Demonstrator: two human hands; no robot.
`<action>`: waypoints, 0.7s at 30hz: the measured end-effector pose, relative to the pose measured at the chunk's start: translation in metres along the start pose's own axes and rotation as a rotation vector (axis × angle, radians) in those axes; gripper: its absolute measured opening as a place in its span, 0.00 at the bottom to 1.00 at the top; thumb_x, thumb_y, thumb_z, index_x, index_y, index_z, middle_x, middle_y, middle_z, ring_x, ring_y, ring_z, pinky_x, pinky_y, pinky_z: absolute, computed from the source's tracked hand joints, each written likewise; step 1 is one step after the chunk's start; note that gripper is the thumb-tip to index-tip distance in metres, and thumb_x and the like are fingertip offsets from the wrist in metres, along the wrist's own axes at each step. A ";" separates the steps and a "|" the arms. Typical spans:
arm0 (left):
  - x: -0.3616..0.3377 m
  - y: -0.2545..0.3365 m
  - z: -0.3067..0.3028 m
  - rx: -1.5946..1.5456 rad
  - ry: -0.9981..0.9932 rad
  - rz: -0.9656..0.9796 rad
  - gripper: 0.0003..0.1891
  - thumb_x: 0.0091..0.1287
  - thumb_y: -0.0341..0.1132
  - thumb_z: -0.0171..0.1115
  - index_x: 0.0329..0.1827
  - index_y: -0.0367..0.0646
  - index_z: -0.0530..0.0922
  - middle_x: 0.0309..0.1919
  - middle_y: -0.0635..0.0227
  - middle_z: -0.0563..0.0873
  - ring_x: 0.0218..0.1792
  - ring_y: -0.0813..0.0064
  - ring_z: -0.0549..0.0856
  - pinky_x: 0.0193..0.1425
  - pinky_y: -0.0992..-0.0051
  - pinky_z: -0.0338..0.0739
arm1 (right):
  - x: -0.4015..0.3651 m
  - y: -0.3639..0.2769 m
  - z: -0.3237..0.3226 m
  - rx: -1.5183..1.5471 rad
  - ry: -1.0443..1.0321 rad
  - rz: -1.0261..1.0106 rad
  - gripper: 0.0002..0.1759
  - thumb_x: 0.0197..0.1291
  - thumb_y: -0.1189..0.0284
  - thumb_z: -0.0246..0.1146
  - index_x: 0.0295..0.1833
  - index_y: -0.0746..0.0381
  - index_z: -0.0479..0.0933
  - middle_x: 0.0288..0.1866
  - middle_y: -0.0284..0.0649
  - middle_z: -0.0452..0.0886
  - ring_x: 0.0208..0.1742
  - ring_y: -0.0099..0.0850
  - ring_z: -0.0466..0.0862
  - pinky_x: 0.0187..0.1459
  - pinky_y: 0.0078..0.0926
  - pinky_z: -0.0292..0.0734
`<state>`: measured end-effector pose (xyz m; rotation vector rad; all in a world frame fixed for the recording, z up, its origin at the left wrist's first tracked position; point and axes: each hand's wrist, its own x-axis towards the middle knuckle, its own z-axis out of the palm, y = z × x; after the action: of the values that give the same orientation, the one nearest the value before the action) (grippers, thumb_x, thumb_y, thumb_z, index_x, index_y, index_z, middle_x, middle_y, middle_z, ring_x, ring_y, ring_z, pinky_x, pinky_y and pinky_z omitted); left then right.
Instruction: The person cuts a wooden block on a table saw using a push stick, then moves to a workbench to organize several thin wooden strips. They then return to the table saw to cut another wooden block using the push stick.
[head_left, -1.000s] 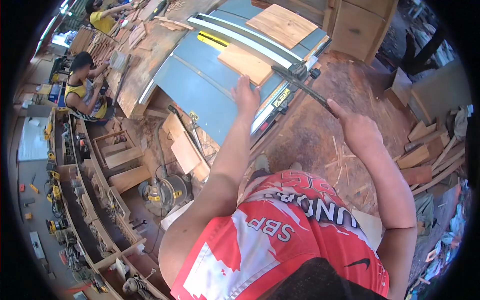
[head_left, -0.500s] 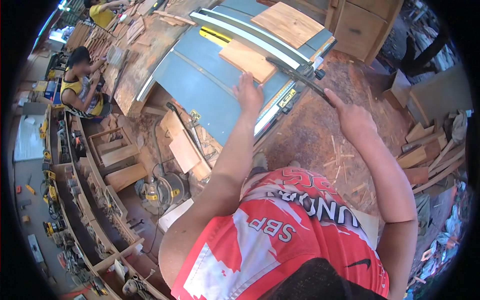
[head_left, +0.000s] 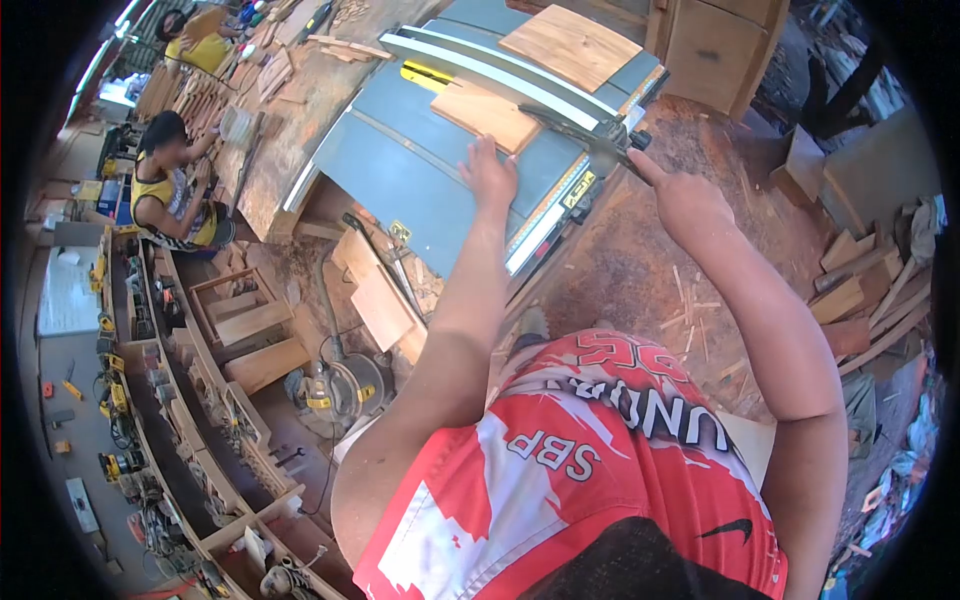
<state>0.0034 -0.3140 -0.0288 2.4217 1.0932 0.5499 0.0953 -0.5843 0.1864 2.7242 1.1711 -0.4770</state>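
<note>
A wooden board (head_left: 487, 115) lies flat on the blue-grey table saw top (head_left: 400, 190), along the near side of the long fence (head_left: 500, 72). My left hand (head_left: 488, 173) has its fingers spread, with the fingertips at the board's near edge. My right hand (head_left: 690, 200) is closed around the near end of a dark push stick (head_left: 575, 130), whose far end rests on the board's right corner. A yellow insert (head_left: 426, 75) shows at the board's far left. Beyond the fence lies a second wooden panel (head_left: 570, 46).
A person (head_left: 178, 185) in a yellow top sits at the left, another person (head_left: 200, 50) farther back. A shop vacuum (head_left: 350, 390) stands below the saw. Tool shelves (head_left: 180, 380) run down the left; wood scraps (head_left: 860, 285) are piled at the right.
The board and push stick have shifted slightly left and away. My right hand has moved up and left with the stick. The far person now holds up a wooden piece.
</note>
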 end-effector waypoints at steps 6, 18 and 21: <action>0.016 -0.017 0.001 0.028 -0.029 0.027 0.36 0.65 0.43 0.68 0.74 0.41 0.66 0.74 0.53 0.68 0.78 0.52 0.62 0.79 0.40 0.48 | 0.005 -0.014 -0.014 0.001 -0.074 0.046 0.42 0.67 0.82 0.48 0.81 0.36 0.52 0.57 0.53 0.82 0.56 0.50 0.85 0.55 0.46 0.82; -0.021 -0.096 -0.063 0.145 -0.026 0.079 0.37 0.66 0.50 0.65 0.75 0.43 0.67 0.77 0.46 0.61 0.79 0.50 0.58 0.79 0.44 0.50 | 0.024 -0.031 -0.013 -0.013 -0.023 0.019 0.38 0.70 0.80 0.47 0.81 0.38 0.54 0.59 0.53 0.82 0.58 0.50 0.85 0.57 0.46 0.81; -0.045 -0.109 -0.076 0.204 -0.017 0.041 0.35 0.68 0.51 0.63 0.75 0.44 0.68 0.77 0.46 0.61 0.79 0.50 0.57 0.80 0.45 0.48 | 0.030 -0.034 -0.009 -0.025 0.017 0.011 0.38 0.70 0.79 0.47 0.81 0.38 0.53 0.58 0.54 0.82 0.58 0.49 0.85 0.57 0.46 0.81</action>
<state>-0.1292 -0.2667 -0.0312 2.6238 1.1437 0.4488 0.0921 -0.5385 0.1847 2.7168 1.1578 -0.4356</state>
